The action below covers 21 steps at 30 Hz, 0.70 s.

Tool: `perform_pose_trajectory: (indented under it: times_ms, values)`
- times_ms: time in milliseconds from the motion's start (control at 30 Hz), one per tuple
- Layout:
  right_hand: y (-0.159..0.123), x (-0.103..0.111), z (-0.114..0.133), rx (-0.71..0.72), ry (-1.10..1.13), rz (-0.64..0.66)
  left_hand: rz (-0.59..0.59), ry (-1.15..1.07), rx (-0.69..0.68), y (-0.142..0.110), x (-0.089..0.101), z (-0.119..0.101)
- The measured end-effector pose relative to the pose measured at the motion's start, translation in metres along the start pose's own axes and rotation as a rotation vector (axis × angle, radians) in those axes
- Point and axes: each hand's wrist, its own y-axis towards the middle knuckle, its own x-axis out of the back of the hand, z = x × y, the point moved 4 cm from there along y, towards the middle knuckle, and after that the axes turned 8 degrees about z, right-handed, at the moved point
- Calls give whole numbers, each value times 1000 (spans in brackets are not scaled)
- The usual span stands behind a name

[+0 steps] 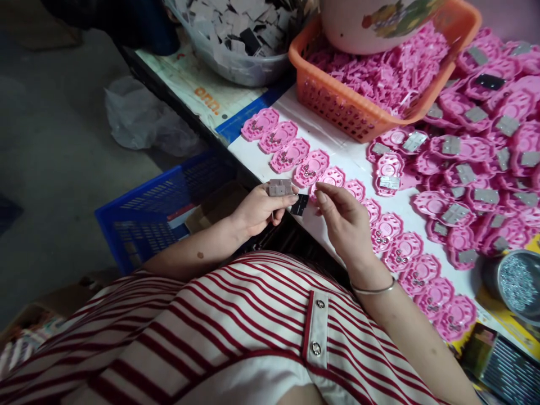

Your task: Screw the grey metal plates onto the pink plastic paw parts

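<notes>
My left hand (258, 211) is closed round a small stack of grey rectangular plates (280, 187), held at the table's near edge. A small black piece (299, 205) sits at its fingertips, between both hands. My right hand (343, 219) hovers just right of it, fingers curled loosely, over a row of pink plastic parts (311, 167) laid along the table edge. I cannot tell whether the right fingers touch the black piece.
An orange basket (337, 109) of pink pieces holds a white bowl (371, 22). A clear tub (240, 62) of grey plates stands behind. Pink parts with grey plates (468, 152) cover the right. A blue crate (156, 208) sits on the floor, and a metal bowl (517, 284) at right.
</notes>
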Motion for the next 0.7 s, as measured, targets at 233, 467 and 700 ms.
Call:
perform_pose_trajectory:
  times_ms: [233,467,700]
  values:
    - [13,-6,-10,-192,250,57,-6,18,7,1,-1,4]
    - [19,-14,-8,-185,347,9,-80,-8,-77,9,5,-4]
    - [57,-12,20,-213,195,169,-170,-52,-129,14,26,-27]
